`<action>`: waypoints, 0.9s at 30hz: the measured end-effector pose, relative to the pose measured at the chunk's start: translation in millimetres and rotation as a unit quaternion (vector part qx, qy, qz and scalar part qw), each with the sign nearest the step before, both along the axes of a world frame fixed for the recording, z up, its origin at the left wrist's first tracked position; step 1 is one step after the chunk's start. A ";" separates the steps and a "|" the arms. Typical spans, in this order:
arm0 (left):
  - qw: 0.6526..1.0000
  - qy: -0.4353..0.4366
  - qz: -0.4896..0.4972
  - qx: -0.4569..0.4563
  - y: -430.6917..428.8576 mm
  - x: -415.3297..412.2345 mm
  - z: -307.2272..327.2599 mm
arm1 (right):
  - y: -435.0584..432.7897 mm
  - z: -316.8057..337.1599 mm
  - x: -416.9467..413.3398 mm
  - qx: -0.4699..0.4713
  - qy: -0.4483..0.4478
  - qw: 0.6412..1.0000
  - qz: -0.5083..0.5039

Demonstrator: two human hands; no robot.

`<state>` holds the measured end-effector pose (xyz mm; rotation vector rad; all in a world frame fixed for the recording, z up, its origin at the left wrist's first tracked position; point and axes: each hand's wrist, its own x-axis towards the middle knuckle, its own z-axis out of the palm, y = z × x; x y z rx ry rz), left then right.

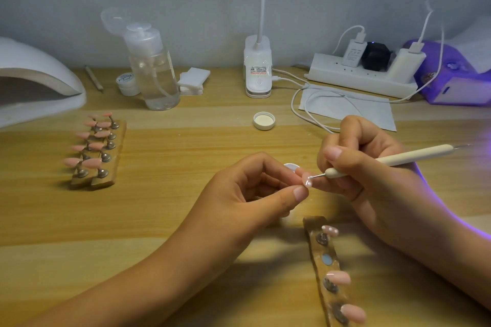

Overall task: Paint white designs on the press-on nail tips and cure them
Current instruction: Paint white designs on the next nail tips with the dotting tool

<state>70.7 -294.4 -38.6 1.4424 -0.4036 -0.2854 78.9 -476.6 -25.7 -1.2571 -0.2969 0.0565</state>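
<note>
Right now the left hand [255,188] holds a pink nail tip [307,180] just above the middle of the wooden surface [186,141]. Its grip is a pinch of thumb and forefinger, with the other fingers curled under. The right hand [366,167] has a pen-like grip closed around a cream dotting tool [393,160], whose small metal ball end touches the nail tip. White dots show on that tip. Just beside the right wrist, near the front edge, lies a wooden strip holder [313,222] carrying three more pink tips on metal stands. The farthest of these, a dotted tip [330,230], bears white spots, and one bare round spot sits between stands. Well apart on the left, a second holder [119,146] carries two rows of plain pink tips. Behind it at the far left sits a white curing lamp [39,74], and at the far right a purple lamp [451,79] glows violet. A small white cap [264,121] lies open side up beyond the hands. Farther back stand a clear pump bottle [156,71] and a power strip [358,77].
</note>
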 end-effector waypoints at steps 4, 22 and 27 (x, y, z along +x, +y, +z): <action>1.000 -0.002 -0.002 0.001 0.4 -0.1 -0.7 | 0.0 0.0 0.1 0.000 0.002 1.000 -0.002; 1.000 -0.005 -0.002 0.008 0.5 1.0 -2.7 | 0.2 -0.7 0.0 -0.001 0.000 1.000 0.001; 1.000 -0.002 -0.004 0.005 1.1 0.8 -3.4 | 0.1 -0.4 -0.1 -0.001 0.002 1.000 -0.002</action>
